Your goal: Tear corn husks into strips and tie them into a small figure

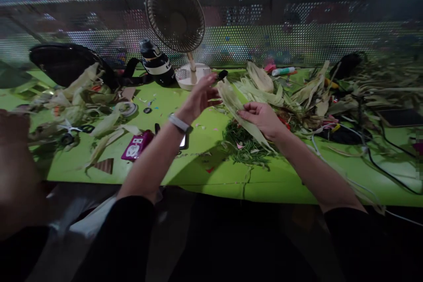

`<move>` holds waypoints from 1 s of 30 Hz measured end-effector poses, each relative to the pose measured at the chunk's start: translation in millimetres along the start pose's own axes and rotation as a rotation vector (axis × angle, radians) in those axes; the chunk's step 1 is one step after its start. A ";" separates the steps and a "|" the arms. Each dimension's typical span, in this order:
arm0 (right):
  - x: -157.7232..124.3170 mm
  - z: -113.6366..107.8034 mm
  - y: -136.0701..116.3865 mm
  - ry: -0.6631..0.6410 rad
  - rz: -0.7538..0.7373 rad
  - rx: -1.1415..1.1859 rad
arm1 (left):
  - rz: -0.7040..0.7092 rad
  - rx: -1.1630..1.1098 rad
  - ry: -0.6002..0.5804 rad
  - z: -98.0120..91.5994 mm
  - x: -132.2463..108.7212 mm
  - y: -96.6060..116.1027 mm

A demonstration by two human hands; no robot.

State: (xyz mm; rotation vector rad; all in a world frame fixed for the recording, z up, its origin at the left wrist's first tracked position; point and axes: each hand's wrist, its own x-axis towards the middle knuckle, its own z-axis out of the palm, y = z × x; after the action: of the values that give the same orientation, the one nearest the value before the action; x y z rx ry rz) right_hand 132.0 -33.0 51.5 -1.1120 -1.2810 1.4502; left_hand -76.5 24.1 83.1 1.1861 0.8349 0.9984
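Note:
My right hand [262, 119] pinches a long pale corn husk [234, 102] and holds it slanted above the green table [205, 172]. My left hand [200, 97], with a white band on its wrist, hovers at the husk's upper end; its fingers are stretched out, slightly blurred, and touch or nearly touch the husk. Under the husk lies a heap of thin dark green strips [244, 145]. More husks [261, 81] are piled just behind my hands.
A small white desk fan [176, 17] and a dark bottle [157, 64] stand at the back. Scissors [74, 128], husks and a magenta packet [135, 146] lie at left. Another person's blurred hand [13, 130] is far left. Cables [380, 158] and a dark tablet [399, 116] sit at right.

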 end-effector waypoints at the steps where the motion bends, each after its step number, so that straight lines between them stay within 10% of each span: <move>1: 2.2 -0.3 2.3 0.023 0.012 0.019 | -0.010 -0.114 0.055 6.1 -4.4 -18.7; 7: 8.5 4.0 23.8 -0.014 0.103 0.016 | -0.169 -0.472 0.059 58.4 -20.5 -91.2; 14: 9.7 -0.8 35.3 0.118 -0.133 -0.398 | -0.100 -0.628 0.306 56.5 -16.7 -86.6; 30: -0.4 1.9 25.3 0.100 -0.364 -0.857 | 0.029 -0.366 0.405 54.8 -21.4 -93.0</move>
State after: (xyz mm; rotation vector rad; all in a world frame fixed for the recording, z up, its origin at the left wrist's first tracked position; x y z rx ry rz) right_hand 128.8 -35.9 26.5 -1.3529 -1.9799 0.5463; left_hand -17.1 -21.9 2.7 0.6938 0.9005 1.3756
